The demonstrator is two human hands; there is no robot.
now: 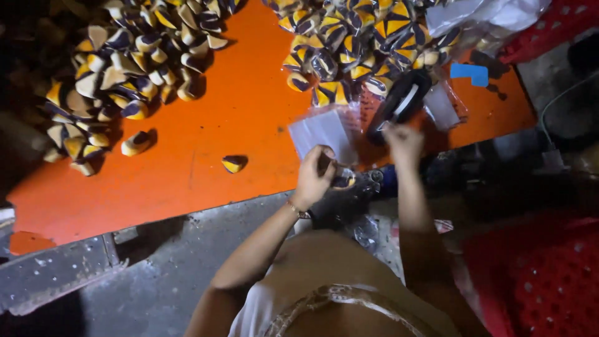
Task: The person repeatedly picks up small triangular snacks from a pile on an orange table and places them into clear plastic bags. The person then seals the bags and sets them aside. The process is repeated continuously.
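The left hand (pixel 314 175) is curled shut around a small dark piece with a yellow edge (pixel 342 181), held over the near edge of the orange board (pixel 206 143). The right hand (pixel 404 142) is raised just to its right, fingers bent at the lower end of a black roll-shaped object (pixel 399 103); whether they grip it cannot be told. A stack of clear plastic bags (pixel 324 132) lies on the board just beyond the left hand. A heap of yellow, white and dark wedge-shaped pieces (pixel 355 43) lies far right, a second heap (pixel 125 62) far left. One loose piece (pixel 233 163) lies between them, near the board's edge.
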